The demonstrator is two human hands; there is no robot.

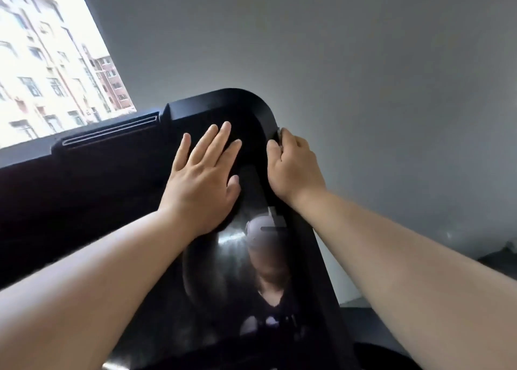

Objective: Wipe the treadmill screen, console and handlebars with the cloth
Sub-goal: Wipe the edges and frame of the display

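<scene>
Head view: left grip [201, 174] flat, fingers straight, on glossy black treadmill screen [237, 271]; right grip [293, 168] curled round its rim; cloth unseen, progress unclear.

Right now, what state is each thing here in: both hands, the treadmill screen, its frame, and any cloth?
left hand: flat, fingers straight and spread, pressed on the upper screen.
right hand: fingers curled round the frame's right edge.
screen: dark, unlit, glossy, mirroring the person.
frame: black, rounded corner, gripped on its right side.
cloth: not visible in either hand.
window: bright daylight, buildings outside.
</scene>
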